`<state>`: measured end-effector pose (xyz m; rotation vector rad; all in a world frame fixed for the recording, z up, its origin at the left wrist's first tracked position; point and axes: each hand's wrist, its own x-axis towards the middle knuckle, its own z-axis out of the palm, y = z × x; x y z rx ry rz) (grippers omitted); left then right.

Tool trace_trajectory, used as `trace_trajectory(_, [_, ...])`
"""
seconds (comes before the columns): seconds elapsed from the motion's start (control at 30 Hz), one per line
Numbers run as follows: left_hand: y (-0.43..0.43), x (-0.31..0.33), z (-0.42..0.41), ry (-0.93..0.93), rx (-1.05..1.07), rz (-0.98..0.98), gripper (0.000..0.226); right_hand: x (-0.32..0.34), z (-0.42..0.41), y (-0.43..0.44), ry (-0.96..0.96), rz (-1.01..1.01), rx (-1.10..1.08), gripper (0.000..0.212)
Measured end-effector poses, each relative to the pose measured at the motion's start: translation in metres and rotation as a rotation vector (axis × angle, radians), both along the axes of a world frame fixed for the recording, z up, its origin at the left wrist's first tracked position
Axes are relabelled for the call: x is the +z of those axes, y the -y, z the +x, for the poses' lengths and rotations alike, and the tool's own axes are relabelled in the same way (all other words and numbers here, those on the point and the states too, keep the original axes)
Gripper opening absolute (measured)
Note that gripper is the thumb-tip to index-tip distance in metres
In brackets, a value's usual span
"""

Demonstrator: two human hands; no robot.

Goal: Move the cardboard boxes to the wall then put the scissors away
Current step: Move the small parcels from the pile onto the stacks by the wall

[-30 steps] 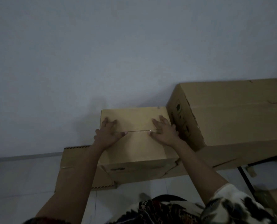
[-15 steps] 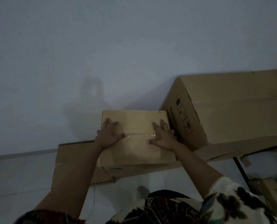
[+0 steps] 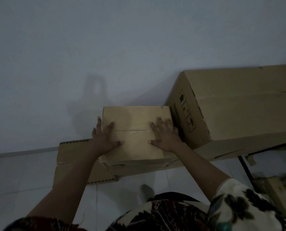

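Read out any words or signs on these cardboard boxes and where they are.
"QUANTITY": end face of the large box, somewhat blurred.
Handling symbols beside it: an up arrow; the rest too blurred.
Small box: no print visible.

left hand (image 3: 104, 139) flat on small box (image 3: 135, 124) | right hand (image 3: 165, 136) flat | large box (image 3: 239, 104) beside
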<state>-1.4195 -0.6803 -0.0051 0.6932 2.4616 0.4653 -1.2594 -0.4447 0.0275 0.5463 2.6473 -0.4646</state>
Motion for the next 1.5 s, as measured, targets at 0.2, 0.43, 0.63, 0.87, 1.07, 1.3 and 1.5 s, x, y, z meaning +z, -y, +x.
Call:
trace_trajectory(0.2, [0.01,0.0,0.029,0.046,0.016,0.085,0.113,-0.006,0.008,0.029,0.148,0.053,0.234,0.123])
trace_trajectory(0.43, [0.009,0.004,0.044,0.053,0.067,0.076,0.108,-0.006,0.001,0.047,0.237,0.268,0.365,0.111])
trace_trajectory(0.63, [0.018,0.012,0.061,0.06,0.094,0.037,0.108,-0.005,-0.006,0.056,0.242,0.332,0.511,0.095])
trace_trajectory(0.87, [0.018,0.014,0.116,0.132,0.133,-0.015,0.113,-0.007,-0.003,0.063,0.207,0.444,0.727,0.081])
trace_trajectory(1.07, [0.018,0.028,0.123,0.133,0.028,-0.099,0.104,-0.001,0.003,0.072,0.246,0.198,0.641,0.086])
trace_trajectory(1.3, [0.021,0.035,0.06,-0.045,-0.113,-0.241,0.084,0.002,-0.013,0.135,0.255,-0.024,0.154,0.103])
trace_trajectory(1.5, [0.03,0.026,0.02,-0.141,-0.189,-0.41,0.082,-0.013,-0.017,0.165,0.21,-0.003,-0.038,0.132])
